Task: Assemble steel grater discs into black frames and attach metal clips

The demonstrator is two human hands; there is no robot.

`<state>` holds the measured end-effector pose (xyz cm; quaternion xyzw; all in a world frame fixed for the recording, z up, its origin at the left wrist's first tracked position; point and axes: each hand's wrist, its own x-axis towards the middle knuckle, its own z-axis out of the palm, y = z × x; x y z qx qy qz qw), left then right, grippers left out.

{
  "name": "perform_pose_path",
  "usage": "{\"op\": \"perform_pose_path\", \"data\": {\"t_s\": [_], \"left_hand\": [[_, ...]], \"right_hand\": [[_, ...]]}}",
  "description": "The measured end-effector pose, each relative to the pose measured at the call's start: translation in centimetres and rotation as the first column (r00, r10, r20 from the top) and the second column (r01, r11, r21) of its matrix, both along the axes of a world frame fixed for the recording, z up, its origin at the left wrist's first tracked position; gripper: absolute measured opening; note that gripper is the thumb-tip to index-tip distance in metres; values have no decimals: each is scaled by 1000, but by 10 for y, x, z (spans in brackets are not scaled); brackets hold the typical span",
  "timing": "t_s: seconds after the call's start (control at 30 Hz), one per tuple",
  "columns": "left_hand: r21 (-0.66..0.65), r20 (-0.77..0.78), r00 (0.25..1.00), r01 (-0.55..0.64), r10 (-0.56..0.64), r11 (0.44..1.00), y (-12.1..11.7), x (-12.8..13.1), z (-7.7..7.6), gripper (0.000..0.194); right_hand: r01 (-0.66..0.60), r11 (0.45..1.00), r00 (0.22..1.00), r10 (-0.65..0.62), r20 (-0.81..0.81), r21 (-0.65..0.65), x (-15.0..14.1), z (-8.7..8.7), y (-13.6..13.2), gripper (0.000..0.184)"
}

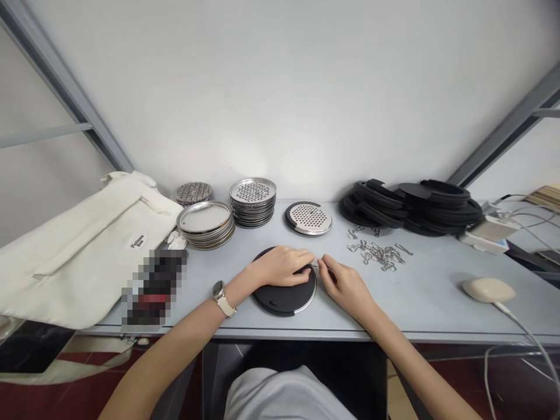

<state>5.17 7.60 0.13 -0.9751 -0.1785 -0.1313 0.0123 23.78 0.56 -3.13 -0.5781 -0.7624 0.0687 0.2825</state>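
Observation:
My left hand lies on top of a round black disc with a metal rim near the table's front edge, fingers curled over its far side. My right hand sits just right of the disc, its fingertips pinched together at the disc's edge, apparently on a small metal pin that is too small to make out clearly. A loose pile of small metal hooks lies just beyond my right hand. A wristwatch is on my left wrist.
Behind stand stacks of metal rims, perforated metal plates, one assembled perforated disc and a heap of black rings. A white bag lies at left; a mouse and cables at right.

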Motion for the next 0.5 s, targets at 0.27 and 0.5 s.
{"op": "perform_pose_path", "data": {"t_s": [0.27,0.5], "left_hand": [[-23,-7,999,-36,36,999,-2,0,4,9],[-42,-5,999,-35,34,999,-2,1,3,9]], "right_hand": [[-18,996,992,29,122,-92,-3,0,2,26],[-24,993,990,40,136,-112,-5,1,5,29]]}}
